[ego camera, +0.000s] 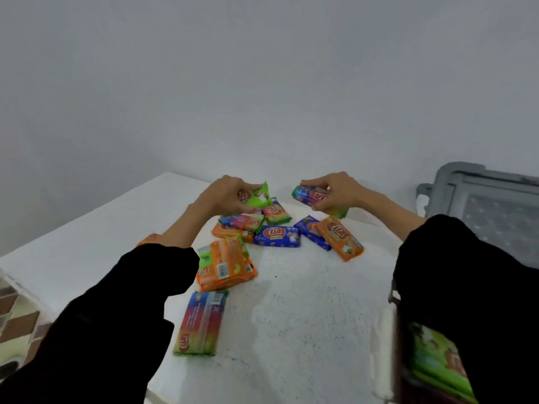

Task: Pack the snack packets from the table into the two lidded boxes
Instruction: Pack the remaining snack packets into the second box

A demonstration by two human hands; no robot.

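Several bright snack packets lie scattered on the white table (306,316). My left hand (224,195) grips a green packet (258,196) lifted a little above the pile at the far side. My right hand (335,193) holds a rainbow-coloured packet (309,195), also raised. Below them lie a blue packet (277,236), an orange packet (339,237) and an orange stack (227,265). A rainbow packet (201,322) lies nearest me. At the lower right an open box (393,298) holds green packets (437,357), partly hidden by my right sleeve.
A grey lidded container (481,205) stands off the table's right side. A plain wall rises right behind the table. Patterned floor tiles (17,319) show at the lower left, past the table's left edge.
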